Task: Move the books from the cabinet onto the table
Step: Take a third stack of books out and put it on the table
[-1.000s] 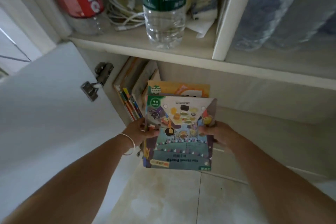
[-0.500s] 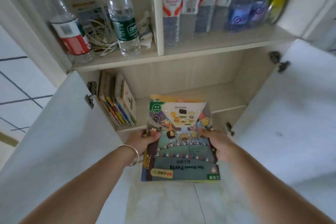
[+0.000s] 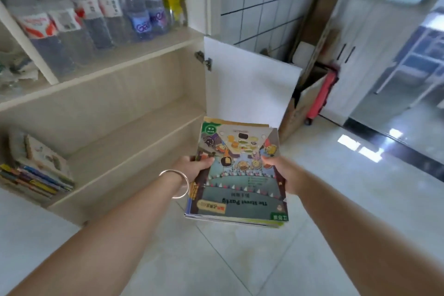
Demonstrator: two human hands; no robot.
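Here, in the head view, both hands carry a stack of picture books out in front of the body, over the tiled floor and clear of the cabinet. The left hand grips the stack's left edge, thumb on the top cover and fingers curled beneath; the right hand clamps the right edge the same way. A bangle hangs on the left wrist.

There is only this one view, and no tabletop shows in it, so the walk to it looks to be the step in hand.

The risk I see: the stack is thin, glossy booklets held only at the sides and tilted a little downward at the near end, so a lower one could slide out toward the floor if the pinch loosens in a turn. The open cabinet door stands just beyond the stack and could catch a corner. The frame is blurred, which suggests a quick head swing.

Counts: two hands, one carried stack whose book number I cannot tell beyond several edges, one second pile of books left in the lower left of the cabinet, and roughly eight bottles on the upper shelf, though blur makes that uncertain.
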